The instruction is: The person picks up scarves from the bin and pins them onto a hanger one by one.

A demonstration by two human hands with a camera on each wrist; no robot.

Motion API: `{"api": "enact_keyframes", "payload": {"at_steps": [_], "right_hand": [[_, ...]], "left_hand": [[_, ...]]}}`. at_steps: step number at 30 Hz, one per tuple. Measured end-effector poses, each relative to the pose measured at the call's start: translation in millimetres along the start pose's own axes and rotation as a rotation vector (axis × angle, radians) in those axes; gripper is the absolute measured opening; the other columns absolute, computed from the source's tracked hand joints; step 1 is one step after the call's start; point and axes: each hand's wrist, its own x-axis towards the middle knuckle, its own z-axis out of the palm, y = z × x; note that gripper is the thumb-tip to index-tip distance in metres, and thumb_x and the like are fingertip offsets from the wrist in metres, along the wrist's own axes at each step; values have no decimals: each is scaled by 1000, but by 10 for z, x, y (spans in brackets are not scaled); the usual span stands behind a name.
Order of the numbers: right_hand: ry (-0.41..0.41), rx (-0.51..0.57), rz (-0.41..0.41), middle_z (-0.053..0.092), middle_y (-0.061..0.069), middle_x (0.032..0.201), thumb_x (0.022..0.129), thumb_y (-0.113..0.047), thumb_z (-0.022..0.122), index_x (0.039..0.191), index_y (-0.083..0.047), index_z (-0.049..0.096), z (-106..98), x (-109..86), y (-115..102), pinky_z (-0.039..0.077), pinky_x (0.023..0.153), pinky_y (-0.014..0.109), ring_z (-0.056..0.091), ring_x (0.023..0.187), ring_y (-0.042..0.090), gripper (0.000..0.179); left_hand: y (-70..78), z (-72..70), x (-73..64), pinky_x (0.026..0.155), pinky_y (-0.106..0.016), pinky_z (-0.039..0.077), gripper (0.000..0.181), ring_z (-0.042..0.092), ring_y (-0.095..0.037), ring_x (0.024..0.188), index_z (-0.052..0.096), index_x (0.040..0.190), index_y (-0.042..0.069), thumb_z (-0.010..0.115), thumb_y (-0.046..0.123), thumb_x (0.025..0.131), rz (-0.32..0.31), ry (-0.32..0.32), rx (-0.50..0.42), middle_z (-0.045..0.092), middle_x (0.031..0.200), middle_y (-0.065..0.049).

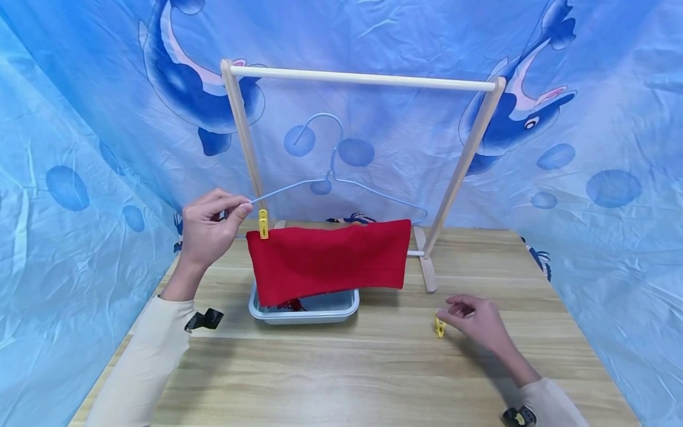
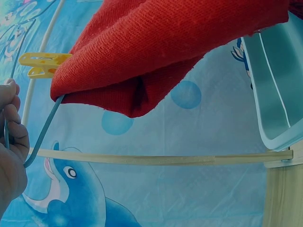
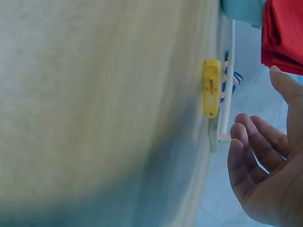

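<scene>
My left hand point(image 1: 210, 228) grips the left end of a light blue wire hanger point(image 1: 299, 184). Over the hanger's bottom bar hangs a folded red cloth point(image 1: 331, 261), fastened at its left corner by a yellow clothespin point(image 1: 264, 224). That clothespin point(image 2: 45, 64) also shows in the left wrist view, close to the fingers. On the table to the right lies a second yellow clothespin point(image 1: 440, 327). Just above it is my right hand point(image 1: 475, 320), its fingers loosely bent. In the right wrist view a gap separates this hand point(image 3: 265, 165) from the loose clothespin point(image 3: 211, 88).
A wooden rack with a white top rail point(image 1: 363, 77) stands behind the hanger. Below the cloth sits a pale blue basin point(image 1: 304, 317) with something dark red inside. Blue dolphin-print curtains point(image 1: 613, 267) enclose the wooden table point(image 1: 331, 379).
</scene>
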Motion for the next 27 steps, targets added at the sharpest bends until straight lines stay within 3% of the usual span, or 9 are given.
{"api": "enact_keyframes", "payload": {"at_steps": [5, 16, 27], "right_hand": [[-53, -51, 30, 73, -5, 84, 79, -50, 86, 107, -6, 76, 67, 2, 39, 53, 66, 24, 65, 74, 7, 53], [-86, -87, 86, 71, -5, 82, 78, -52, 86, 108, -6, 75, 88, -12, -6, 51, 66, 26, 63, 74, 10, 56], [-110, -106, 60, 66, -6, 76, 76, -52, 86, 106, -4, 74, 150, -9, 30, 50, 64, 25, 61, 70, 9, 58]], "left_hand": [[3, -7, -2, 55, -19, 30, 17, 45, -4, 64, 80, 88, -2, 80, -15, 77, -3, 1, -6, 64, 74, -10], [0, -17, -16, 54, -18, 31, 17, 44, -4, 63, 80, 89, -3, 80, -15, 77, -5, -2, -2, 65, 75, -10], [12, -34, -26, 55, -19, 31, 16, 45, -4, 64, 80, 90, -4, 79, -14, 78, -6, 1, -17, 65, 75, -10]]}}
